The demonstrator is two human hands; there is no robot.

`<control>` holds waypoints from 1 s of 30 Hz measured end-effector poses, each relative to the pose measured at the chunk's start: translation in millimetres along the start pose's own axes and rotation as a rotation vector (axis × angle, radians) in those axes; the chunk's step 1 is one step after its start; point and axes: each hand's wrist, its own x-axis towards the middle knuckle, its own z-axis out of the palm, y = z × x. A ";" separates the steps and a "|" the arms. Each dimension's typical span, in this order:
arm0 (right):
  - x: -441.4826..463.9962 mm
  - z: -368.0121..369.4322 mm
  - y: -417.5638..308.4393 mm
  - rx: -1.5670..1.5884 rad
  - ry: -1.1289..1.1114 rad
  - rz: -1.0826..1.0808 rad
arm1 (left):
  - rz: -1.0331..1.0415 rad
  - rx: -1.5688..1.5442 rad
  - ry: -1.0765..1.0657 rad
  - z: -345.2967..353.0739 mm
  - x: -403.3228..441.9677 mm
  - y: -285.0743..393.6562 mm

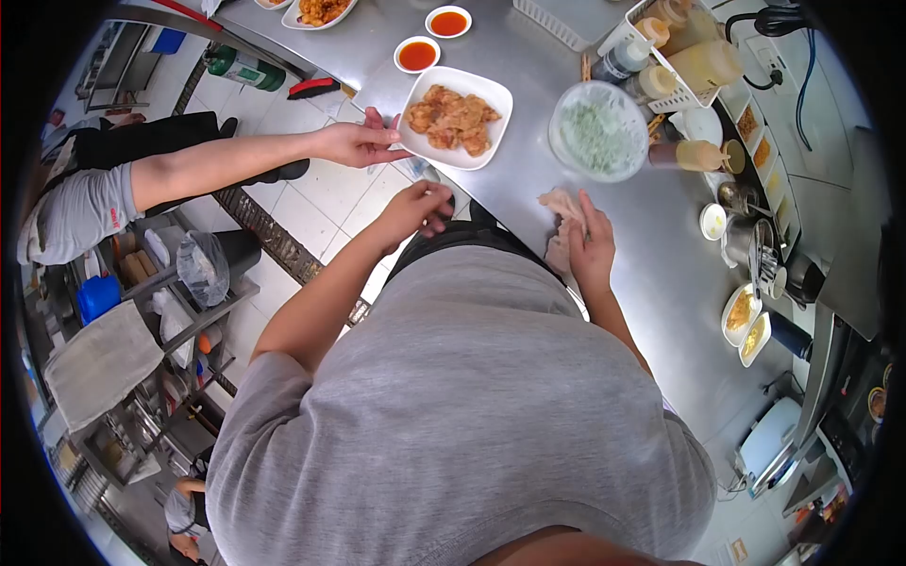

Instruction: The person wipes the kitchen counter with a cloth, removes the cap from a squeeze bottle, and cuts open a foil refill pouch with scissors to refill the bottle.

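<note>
Right fingers (596,223) loosely bent against pinkish cloth (561,208)

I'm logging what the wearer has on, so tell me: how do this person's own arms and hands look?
Both the left hand and the right hand are ungloved, and the forearms are bare. The short sleeves are plain grey, part of a grey shirt. No watch or bracelet shows; rings are too hard to make out.
</note>
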 end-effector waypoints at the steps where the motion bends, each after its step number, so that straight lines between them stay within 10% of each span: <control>1: 0.8 2.1 -0.6 0.030 0.031 -0.011 | 0.001 -0.103 0.012 4.3 5.2 8.3; 5: 20.3 10.0 -20.7 0.070 0.054 0.095 | 0.066 -0.520 -0.059 8.1 55.8 22.0; 13: 85.4 46.0 -79.1 -0.115 0.234 -0.208 | -0.026 -0.277 0.139 -24.8 23.6 10.5; 23: 102.2 63.3 -97.8 -0.442 -0.250 -0.103 | 0.099 -0.245 0.244 -29.1 9.5 -10.1; 30: 55.3 -14.9 -89.8 -0.681 0.192 -0.214 | 0.140 -0.435 0.436 -97.8 -20.1 -2.9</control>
